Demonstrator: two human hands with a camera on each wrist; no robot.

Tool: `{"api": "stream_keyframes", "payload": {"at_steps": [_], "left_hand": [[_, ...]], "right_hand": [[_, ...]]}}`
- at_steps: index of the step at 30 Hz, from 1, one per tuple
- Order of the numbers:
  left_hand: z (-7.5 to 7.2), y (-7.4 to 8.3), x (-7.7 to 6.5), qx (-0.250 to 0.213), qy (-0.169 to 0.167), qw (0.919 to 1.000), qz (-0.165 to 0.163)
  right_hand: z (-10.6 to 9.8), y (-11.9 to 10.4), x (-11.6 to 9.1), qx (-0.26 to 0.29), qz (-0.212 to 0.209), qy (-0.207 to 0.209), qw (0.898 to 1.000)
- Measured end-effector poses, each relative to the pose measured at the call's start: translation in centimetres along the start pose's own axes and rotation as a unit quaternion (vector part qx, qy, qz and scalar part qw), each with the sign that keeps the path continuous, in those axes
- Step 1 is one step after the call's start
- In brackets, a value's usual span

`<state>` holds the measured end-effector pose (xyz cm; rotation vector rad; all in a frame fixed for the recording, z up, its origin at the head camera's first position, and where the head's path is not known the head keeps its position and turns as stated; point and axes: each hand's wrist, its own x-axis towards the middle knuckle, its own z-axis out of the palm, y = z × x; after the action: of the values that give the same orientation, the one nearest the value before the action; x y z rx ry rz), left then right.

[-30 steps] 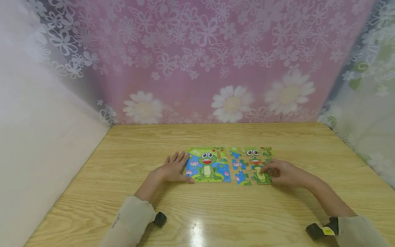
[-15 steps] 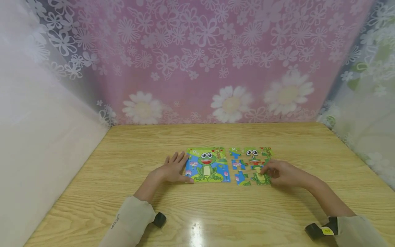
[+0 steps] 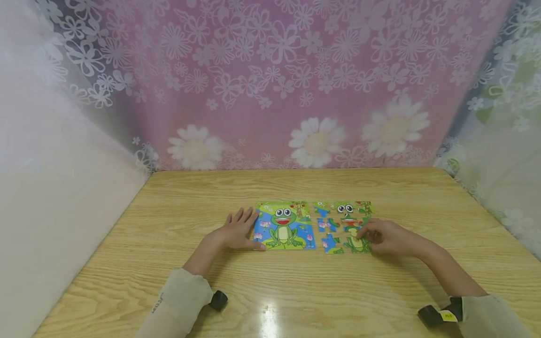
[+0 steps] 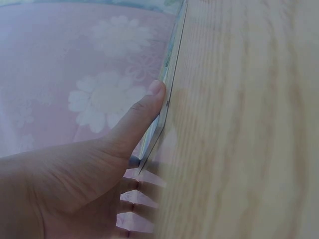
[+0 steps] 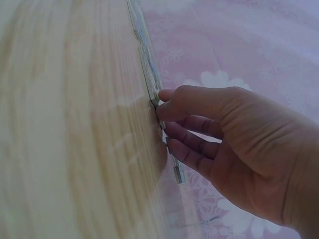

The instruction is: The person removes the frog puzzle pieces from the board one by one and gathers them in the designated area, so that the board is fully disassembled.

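Observation:
On the wooden table lies a square frog picture board (image 3: 285, 230). My left hand (image 3: 239, 232) rests at its left side with the fingers spread and the thumb on its near corner. In the left wrist view, the thumb (image 4: 142, 112) lies along the board's thin edge. To the right of the board sit the frog puzzle pieces (image 3: 327, 225), laid out with narrow gaps between them. My right hand (image 3: 389, 237) pinches a frog-body puzzle piece (image 3: 354, 233) at the puzzle's right side. Its fingers are bent, and they hide part of the right column.
The wooden table (image 3: 270, 281) runs back to a pink flowered cloth (image 3: 270, 94). A pale wall (image 3: 63, 164) stands on the left and a flowered curtain (image 3: 503, 164) on the right. Both wrists carry black camera mounts (image 3: 219, 301).
The frog-body piece under my right fingertips has shifted very slightly toward me since one second ago. My left hand and the picture board stay in place.

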<state>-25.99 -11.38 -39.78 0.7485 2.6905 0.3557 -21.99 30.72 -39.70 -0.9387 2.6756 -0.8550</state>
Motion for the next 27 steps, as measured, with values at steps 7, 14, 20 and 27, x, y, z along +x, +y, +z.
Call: {"api": "stream_keyframes", "payload": {"at_steps": [7,14,20,27], "left_hand": [[0.0,0.1,-0.1,0.004,-0.005,1.0,-0.003],[-0.4,0.4,-0.4,0.009,-0.006,0.9999,-0.003],[-0.5,0.5,-0.5,0.004,-0.008,1.0,0.002],[-0.3,0.3,-0.3,0.007,-0.01,0.9999,-0.009]], "right_hand": [[-0.4,-0.1,0.0,-0.006,-0.008,0.002,1.0],[-0.5,-0.8,0.5,-0.012,-0.045,0.022,0.999],[-0.4,-2.6,2.1,-0.017,-0.02,0.017,1.0],[0.6,-4.8,5.2,-0.02,-0.07,0.001,0.997]]}}
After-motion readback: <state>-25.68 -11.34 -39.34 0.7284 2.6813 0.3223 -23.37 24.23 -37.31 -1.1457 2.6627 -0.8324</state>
